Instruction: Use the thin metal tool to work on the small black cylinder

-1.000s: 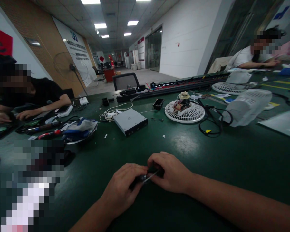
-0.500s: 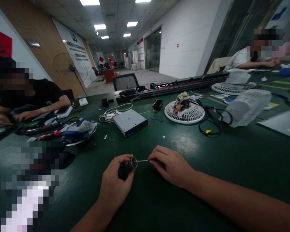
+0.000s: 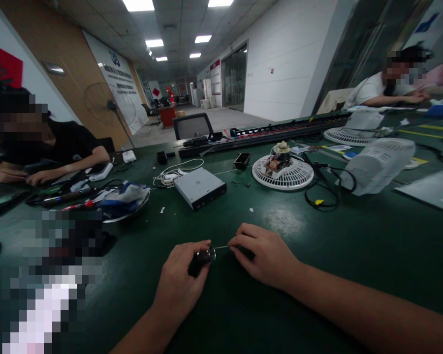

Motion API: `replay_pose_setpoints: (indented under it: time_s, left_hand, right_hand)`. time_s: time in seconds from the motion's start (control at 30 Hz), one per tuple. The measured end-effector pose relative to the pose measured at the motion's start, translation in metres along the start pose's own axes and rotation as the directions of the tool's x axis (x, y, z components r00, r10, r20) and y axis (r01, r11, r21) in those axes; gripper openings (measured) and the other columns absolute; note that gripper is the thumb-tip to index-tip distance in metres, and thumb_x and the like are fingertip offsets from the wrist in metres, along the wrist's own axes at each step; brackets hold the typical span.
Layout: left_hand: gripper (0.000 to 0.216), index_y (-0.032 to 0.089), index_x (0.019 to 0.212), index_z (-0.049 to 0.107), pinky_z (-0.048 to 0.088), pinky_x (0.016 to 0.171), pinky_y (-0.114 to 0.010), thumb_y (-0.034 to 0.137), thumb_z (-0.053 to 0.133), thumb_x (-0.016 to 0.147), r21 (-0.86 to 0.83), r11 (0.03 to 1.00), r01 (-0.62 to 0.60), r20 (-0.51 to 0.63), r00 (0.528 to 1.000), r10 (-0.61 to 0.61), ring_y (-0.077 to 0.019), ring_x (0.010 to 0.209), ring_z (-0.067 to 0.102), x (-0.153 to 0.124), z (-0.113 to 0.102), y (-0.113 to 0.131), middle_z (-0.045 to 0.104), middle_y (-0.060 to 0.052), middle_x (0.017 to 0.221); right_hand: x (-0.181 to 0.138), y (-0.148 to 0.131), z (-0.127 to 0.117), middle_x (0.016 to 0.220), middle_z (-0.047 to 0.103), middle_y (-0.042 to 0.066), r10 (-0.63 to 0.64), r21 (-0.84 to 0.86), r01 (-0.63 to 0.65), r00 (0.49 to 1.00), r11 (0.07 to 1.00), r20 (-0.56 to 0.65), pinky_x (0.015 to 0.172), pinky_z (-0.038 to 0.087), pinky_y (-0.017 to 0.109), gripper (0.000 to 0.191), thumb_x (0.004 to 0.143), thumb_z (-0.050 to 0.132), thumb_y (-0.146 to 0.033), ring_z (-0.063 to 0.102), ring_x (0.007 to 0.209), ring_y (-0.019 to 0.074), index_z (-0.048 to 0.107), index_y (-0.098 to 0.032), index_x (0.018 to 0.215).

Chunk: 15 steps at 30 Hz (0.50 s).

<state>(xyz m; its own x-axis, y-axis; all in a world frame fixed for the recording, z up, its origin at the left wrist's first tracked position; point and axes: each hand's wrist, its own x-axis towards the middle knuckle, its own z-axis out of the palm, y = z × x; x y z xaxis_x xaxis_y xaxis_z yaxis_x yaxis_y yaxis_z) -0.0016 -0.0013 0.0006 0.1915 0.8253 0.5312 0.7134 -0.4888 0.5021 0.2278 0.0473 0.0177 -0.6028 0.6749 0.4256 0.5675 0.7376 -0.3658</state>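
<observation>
The left hand (image 3: 180,280) grips a small dark cylinder (image 3: 203,256), low on the green desk (image 3: 354,255), near 6 o'clock. The right hand (image 3: 266,255), just beside it at 3 o'clock, pinches a thin metal pin (image 3: 220,247) that runs into the cylinder's shiny end. At 12 o'clock, well apart, lies a grey drive (image 3: 200,187); at 1 o'clock a white fan grille (image 3: 282,172) with a black cable (image 3: 327,189) beside it.

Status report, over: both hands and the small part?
Left hand grips dark cylinder. Right hand pinches thin rod at its end. Nothing between them.
</observation>
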Motion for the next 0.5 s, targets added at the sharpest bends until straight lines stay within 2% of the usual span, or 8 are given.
replay_pose_setpoints:
  time_s: [0.07, 0.13, 0.2, 0.3, 0.4, 0.5]
  left_hand:
    - [0.031, 0.023, 0.106, 0.063, 0.060, 0.083, -0.047, 0.008, 0.066, 0.079, 0.018, 0.999, 0.041, -0.024, 0.999, -0.041, -0.0248, 0.094, 0.071, -0.0002, 0.0002, -0.0002, 0.074, -0.006, 0.106]
    - [0.033, 0.023, 0.107, 0.063, 0.060, 0.081, -0.047, 0.007, 0.067, 0.078, 0.028, 0.998, 0.056, -0.029, 0.998, -0.055, -0.0248, 0.093, 0.071, -0.0004, -0.0001, -0.0002, 0.074, -0.005, 0.106]
    - [0.034, 0.023, 0.107, 0.064, 0.061, 0.081, -0.045, 0.007, 0.067, 0.077, 0.014, 1.000, 0.025, -0.010, 1.000, -0.024, -0.0245, 0.093, 0.071, -0.0003, -0.0008, 0.0002, 0.074, -0.005, 0.106]
    - [0.033, 0.023, 0.107, 0.064, 0.061, 0.080, -0.044, 0.008, 0.068, 0.078, -0.008, 1.000, -0.025, 0.015, 1.000, 0.025, -0.0241, 0.094, 0.071, 0.0006, -0.0019, 0.0014, 0.074, -0.005, 0.106]
    - [0.031, 0.023, 0.107, 0.065, 0.061, 0.080, -0.045, 0.009, 0.068, 0.079, 0.016, 1.000, -0.018, -0.009, 1.000, 0.018, -0.0244, 0.093, 0.071, 0.0012, -0.0022, 0.0016, 0.075, -0.005, 0.105]
    - [0.034, 0.023, 0.110, 0.066, 0.060, 0.080, -0.046, 0.009, 0.068, 0.079, 0.057, 0.998, -0.028, -0.036, 0.999, 0.030, -0.0247, 0.092, 0.071, 0.0015, -0.0023, 0.0016, 0.075, -0.005, 0.104]
  right_hand:
    - [0.0001, -0.0012, -0.0003, 0.088, 0.062, 0.005, 0.011, -0.009, -0.010, 0.998, 1.000, 0.065, 0.064, 0.042, 0.028, 0.014, 0.090, 0.055, -0.021, 0.059, 0.076, 0.0166, 0.068, -0.019, 0.093]
    - [-0.0001, -0.0018, -0.0004, 0.084, 0.062, 0.003, -0.036, 0.018, 0.035, 0.994, 0.999, 0.098, 0.062, 0.040, 0.028, 0.013, 0.089, 0.055, -0.021, 0.058, 0.073, 0.0158, 0.067, -0.019, 0.092]
    - [-0.0004, -0.0016, 0.0000, 0.084, 0.062, 0.003, -0.064, 0.053, 0.059, 0.995, 0.997, 0.081, 0.062, 0.039, 0.027, 0.014, 0.090, 0.053, -0.021, 0.058, 0.073, 0.0152, 0.067, -0.019, 0.093]
    - [0.0001, -0.0006, 0.0009, 0.087, 0.062, 0.004, 0.000, 0.047, -0.002, 0.999, 0.999, 0.046, 0.064, 0.040, 0.027, 0.016, 0.092, 0.052, -0.022, 0.058, 0.075, 0.0152, 0.067, -0.019, 0.095]
    - [0.0007, -0.0007, 0.0010, 0.085, 0.062, 0.003, 0.047, -0.006, -0.046, 0.994, 0.999, 0.094, 0.062, 0.037, 0.027, 0.014, 0.091, 0.053, -0.022, 0.057, 0.072, 0.0146, 0.066, -0.019, 0.092]
    - [0.0000, -0.0020, -0.0005, 0.080, 0.061, 0.001, -0.005, -0.002, 0.005, 0.989, 1.000, 0.146, 0.058, 0.035, 0.026, 0.011, 0.088, 0.054, -0.021, 0.055, 0.066, 0.0133, 0.065, -0.019, 0.088]
